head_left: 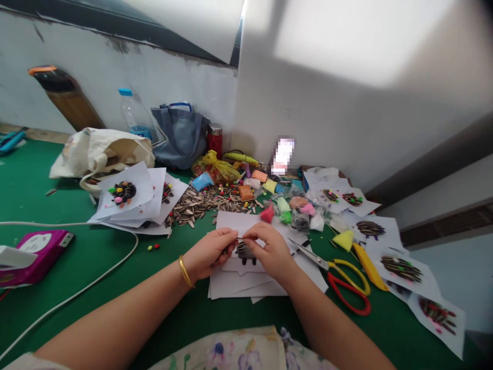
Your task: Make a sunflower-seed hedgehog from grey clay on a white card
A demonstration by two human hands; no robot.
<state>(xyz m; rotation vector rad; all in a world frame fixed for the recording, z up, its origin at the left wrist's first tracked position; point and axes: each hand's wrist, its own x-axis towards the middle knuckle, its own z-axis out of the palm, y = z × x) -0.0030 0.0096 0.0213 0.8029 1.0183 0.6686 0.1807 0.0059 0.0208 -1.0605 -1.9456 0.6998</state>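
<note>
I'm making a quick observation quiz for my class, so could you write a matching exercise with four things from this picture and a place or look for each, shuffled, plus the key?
Column one
1. Left hand
2. Scissors
3. Striped seeds
4. Red flask

Column two
A. One handle yellow, the other red
B. Beside the blue-grey bag, near the wall
C. Gold bracelet at its wrist
D. Spread loose on the green tabletop, beyond the hands

Right pairs: 1-C, 2-A, 3-D, 4-B
</note>
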